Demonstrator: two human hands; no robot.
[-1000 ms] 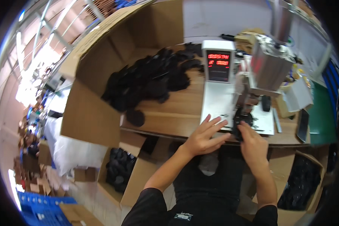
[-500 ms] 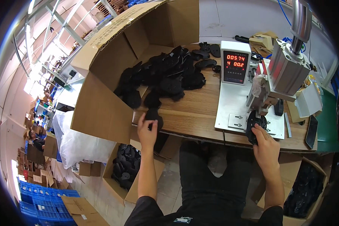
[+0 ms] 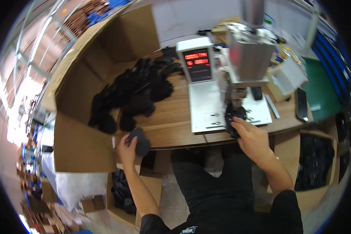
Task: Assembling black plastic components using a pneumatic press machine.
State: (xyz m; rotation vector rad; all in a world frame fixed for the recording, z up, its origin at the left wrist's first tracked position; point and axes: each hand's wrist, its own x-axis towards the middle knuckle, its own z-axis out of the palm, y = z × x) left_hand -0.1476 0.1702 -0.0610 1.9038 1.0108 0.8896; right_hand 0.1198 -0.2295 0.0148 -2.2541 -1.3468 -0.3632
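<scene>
My left hand (image 3: 126, 151) pinches a flat black rounded piece (image 3: 142, 143) between thumb and fingers, at the table's front edge beside the carton flap. My right hand (image 3: 254, 139) grips the near end of another black part (image 3: 231, 124), longer and with raised details. That part lies on the metal base plate (image 3: 201, 117), its far end under the head of a bench press (image 3: 247, 58). The fingers cover some of it. Left of the press is a heap of similar black pieces (image 3: 134, 91), partly inside a large open carton (image 3: 80, 146) lying on its side.
A white counter box (image 3: 195, 60) with red lit digits stands on the plate. To the right are a steel ruler-like strip (image 3: 273, 106), a dark phone-like slab (image 3: 301, 104) and a small open box (image 3: 286, 80). Cartons of black parts (image 3: 123, 191) (image 3: 316, 162) stand below, left and right.
The view has swung right, so the bench appears further left. My left hand has drawn its black piece from the heap's near end toward me. My right hand stays on the part under the press.
</scene>
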